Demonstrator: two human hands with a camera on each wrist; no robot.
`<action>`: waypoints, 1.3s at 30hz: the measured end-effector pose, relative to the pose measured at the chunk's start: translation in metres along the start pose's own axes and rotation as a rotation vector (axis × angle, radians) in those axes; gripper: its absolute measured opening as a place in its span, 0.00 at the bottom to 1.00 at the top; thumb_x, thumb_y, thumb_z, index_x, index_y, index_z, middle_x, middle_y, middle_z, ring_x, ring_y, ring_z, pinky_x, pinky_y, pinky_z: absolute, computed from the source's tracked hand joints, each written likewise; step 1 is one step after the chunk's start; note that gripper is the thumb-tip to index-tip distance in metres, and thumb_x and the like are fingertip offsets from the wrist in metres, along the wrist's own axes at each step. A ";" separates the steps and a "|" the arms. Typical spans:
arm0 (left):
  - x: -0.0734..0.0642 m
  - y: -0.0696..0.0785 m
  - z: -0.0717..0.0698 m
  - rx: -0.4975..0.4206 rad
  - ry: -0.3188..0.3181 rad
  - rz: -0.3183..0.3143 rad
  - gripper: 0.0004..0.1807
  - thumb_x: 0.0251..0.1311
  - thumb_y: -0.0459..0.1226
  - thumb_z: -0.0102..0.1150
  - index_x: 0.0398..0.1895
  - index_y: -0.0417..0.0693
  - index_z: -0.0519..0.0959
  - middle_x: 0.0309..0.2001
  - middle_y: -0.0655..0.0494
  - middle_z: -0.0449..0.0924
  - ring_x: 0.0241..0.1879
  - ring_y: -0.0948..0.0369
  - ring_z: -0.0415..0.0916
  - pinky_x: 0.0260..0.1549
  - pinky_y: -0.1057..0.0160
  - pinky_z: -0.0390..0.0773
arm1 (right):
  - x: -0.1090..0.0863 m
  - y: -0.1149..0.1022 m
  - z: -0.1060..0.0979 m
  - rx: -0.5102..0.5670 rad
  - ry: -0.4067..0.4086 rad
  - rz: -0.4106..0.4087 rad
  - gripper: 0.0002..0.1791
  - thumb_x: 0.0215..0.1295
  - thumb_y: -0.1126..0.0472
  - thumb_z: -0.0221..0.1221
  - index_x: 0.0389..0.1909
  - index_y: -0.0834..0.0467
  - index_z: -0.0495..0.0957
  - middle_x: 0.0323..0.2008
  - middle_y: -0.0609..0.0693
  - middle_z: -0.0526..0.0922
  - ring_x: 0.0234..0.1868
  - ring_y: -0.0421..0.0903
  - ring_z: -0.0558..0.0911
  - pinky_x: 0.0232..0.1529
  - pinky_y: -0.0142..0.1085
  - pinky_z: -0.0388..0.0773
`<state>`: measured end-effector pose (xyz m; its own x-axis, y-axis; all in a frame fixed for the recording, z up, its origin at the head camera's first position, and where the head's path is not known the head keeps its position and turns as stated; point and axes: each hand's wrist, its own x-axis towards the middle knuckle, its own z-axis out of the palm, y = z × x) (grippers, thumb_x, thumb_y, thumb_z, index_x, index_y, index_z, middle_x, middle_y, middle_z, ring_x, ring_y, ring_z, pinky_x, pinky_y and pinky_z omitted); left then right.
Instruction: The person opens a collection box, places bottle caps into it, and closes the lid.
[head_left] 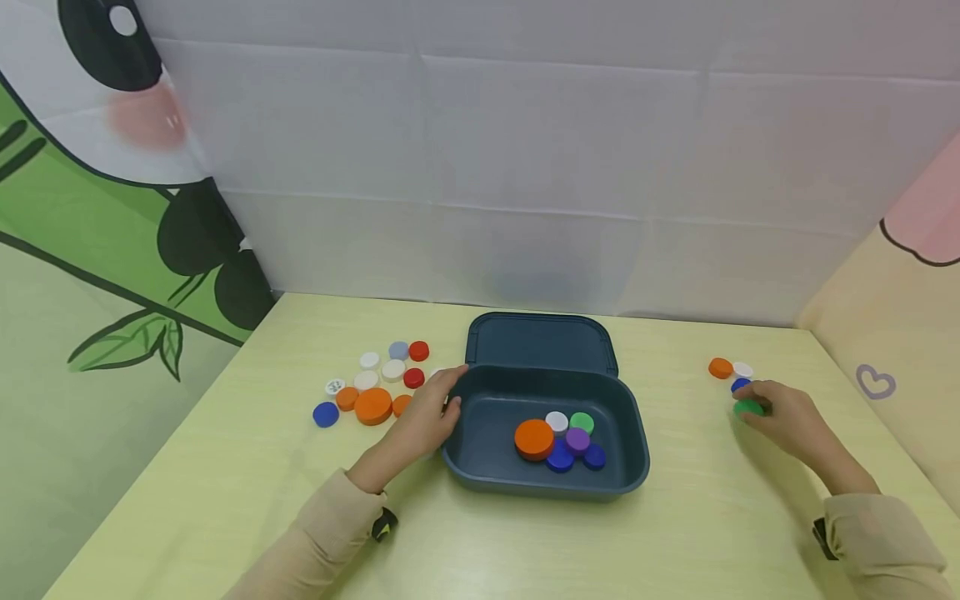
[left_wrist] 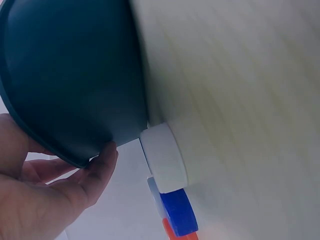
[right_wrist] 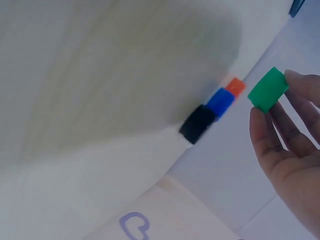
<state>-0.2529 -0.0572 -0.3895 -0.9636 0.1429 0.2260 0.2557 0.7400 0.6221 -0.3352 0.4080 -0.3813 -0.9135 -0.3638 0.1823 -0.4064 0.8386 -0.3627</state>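
Beige sleeves [head_left: 318,533] at bottom edge. Presumably steadying dark-blue container [head_left: 540,486], lower center, with left hand [head_left: 420,421] clamped on its left edge. Pinching green bottle cap [right_wrist: 269,90] with right hand [head_left: 789,423], right side, likely for control.

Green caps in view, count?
2: one green cap in the right half of the dark tub; another green cap pinched in the right hand. The left hand could hide more.

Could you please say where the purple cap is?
In the head view, the purple cap lies right of centre in the box, beside a green cap and two blue caps.
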 end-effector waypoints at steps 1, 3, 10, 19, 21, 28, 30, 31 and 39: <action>0.000 0.000 0.000 0.000 -0.001 -0.001 0.25 0.60 0.28 0.49 0.62 0.36 0.64 0.58 0.42 0.69 0.55 0.51 0.70 0.53 0.53 0.73 | 0.001 -0.004 -0.001 0.007 0.006 -0.003 0.11 0.54 0.67 0.60 0.39 0.67 0.78 0.37 0.65 0.80 0.31 0.51 0.76 0.29 0.35 0.74; 0.000 0.000 0.000 0.000 -0.003 -0.003 0.25 0.60 0.28 0.49 0.63 0.37 0.63 0.58 0.42 0.69 0.55 0.51 0.70 0.54 0.53 0.73 | 0.003 -0.013 -0.003 0.013 0.013 -0.011 0.11 0.55 0.66 0.60 0.39 0.66 0.78 0.37 0.63 0.80 0.29 0.47 0.76 0.26 0.30 0.71; 0.000 -0.001 0.000 -0.002 -0.007 -0.005 0.25 0.60 0.28 0.49 0.63 0.36 0.63 0.58 0.42 0.69 0.56 0.50 0.70 0.53 0.52 0.73 | 0.008 -0.050 -0.005 0.045 0.053 -0.128 0.10 0.54 0.68 0.61 0.39 0.63 0.78 0.32 0.52 0.79 0.36 0.53 0.80 0.32 0.38 0.78; 0.001 -0.002 0.000 0.001 -0.009 -0.003 0.25 0.60 0.28 0.49 0.63 0.36 0.63 0.58 0.41 0.69 0.56 0.50 0.70 0.53 0.52 0.73 | 0.015 -0.100 0.006 0.039 0.113 -0.305 0.14 0.49 0.71 0.63 0.38 0.58 0.78 0.38 0.50 0.81 0.32 0.39 0.77 0.35 0.41 0.79; 0.001 -0.002 0.000 -0.001 -0.011 -0.003 0.25 0.60 0.28 0.49 0.63 0.36 0.63 0.58 0.41 0.69 0.56 0.50 0.70 0.53 0.52 0.73 | 0.016 -0.110 0.009 0.042 0.104 -0.320 0.14 0.50 0.71 0.63 0.38 0.57 0.77 0.40 0.50 0.80 0.33 0.40 0.77 0.36 0.42 0.79; 0.000 0.000 -0.001 0.000 -0.008 -0.007 0.25 0.60 0.28 0.49 0.62 0.36 0.63 0.58 0.41 0.69 0.56 0.50 0.69 0.54 0.52 0.72 | 0.024 -0.138 0.026 0.048 0.062 -0.403 0.13 0.50 0.70 0.63 0.39 0.57 0.78 0.41 0.50 0.81 0.39 0.45 0.76 0.38 0.41 0.78; 0.000 0.001 -0.001 0.003 -0.003 -0.002 0.25 0.60 0.28 0.49 0.62 0.36 0.64 0.58 0.41 0.69 0.56 0.50 0.70 0.54 0.52 0.72 | 0.027 -0.144 0.033 0.049 0.036 -0.423 0.13 0.51 0.70 0.63 0.39 0.57 0.78 0.41 0.51 0.81 0.41 0.47 0.76 0.40 0.42 0.78; 0.000 0.000 -0.001 0.004 -0.002 0.000 0.25 0.60 0.28 0.49 0.62 0.35 0.64 0.58 0.41 0.69 0.56 0.50 0.70 0.54 0.52 0.72 | 0.029 -0.147 0.036 0.050 0.022 -0.432 0.12 0.51 0.69 0.63 0.39 0.57 0.78 0.41 0.51 0.81 0.42 0.48 0.76 0.41 0.42 0.78; -0.001 0.001 -0.001 0.000 0.002 0.004 0.25 0.60 0.27 0.49 0.62 0.35 0.64 0.58 0.41 0.70 0.55 0.50 0.70 0.54 0.52 0.73 | 0.043 -0.166 0.060 0.054 -0.099 -0.447 0.11 0.53 0.68 0.62 0.39 0.60 0.78 0.40 0.51 0.80 0.44 0.49 0.76 0.46 0.43 0.78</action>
<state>-0.2516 -0.0573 -0.3881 -0.9622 0.1447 0.2306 0.2600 0.7396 0.6208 -0.3082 0.2288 -0.3679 -0.6450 -0.7241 0.2443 -0.7589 0.5693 -0.3161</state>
